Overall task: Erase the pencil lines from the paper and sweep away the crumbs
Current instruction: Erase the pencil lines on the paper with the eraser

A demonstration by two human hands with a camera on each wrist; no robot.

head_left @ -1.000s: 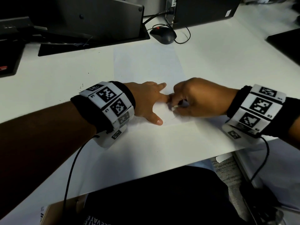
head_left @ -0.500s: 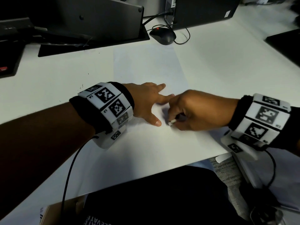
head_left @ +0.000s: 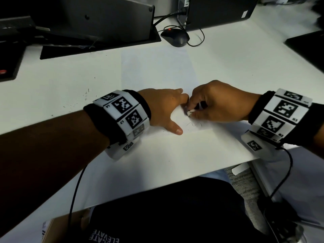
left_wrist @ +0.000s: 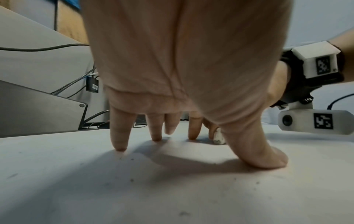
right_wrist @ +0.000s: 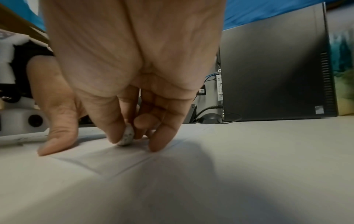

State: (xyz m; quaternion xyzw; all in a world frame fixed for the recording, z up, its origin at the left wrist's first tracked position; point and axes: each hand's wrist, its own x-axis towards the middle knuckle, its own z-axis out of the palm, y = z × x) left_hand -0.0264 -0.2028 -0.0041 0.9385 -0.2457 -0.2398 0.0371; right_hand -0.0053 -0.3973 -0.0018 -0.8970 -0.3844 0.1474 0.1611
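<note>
A white sheet of paper lies on the white desk. Thin pencil squiggles show just in front of my hands. My left hand lies with straight, spread fingers pressing the paper down. My right hand pinches a small grey-smudged white eraser and holds its tip on the paper right beside my left index finger. In the right wrist view the eraser sits between thumb and fingers, touching the sheet. The left wrist view shows the eraser behind my thumb.
A black mouse with its cable lies behind the paper. A monitor base stands at the back left, a dark computer tower at the back right. Dark crumbs speck the desk left of the paper. The desk edge runs close below my wrists.
My right hand with the eraser slid toward me half a second ago and has now moved back away, up beside my left index finger. The left hand stays pressed on the paper.
</note>
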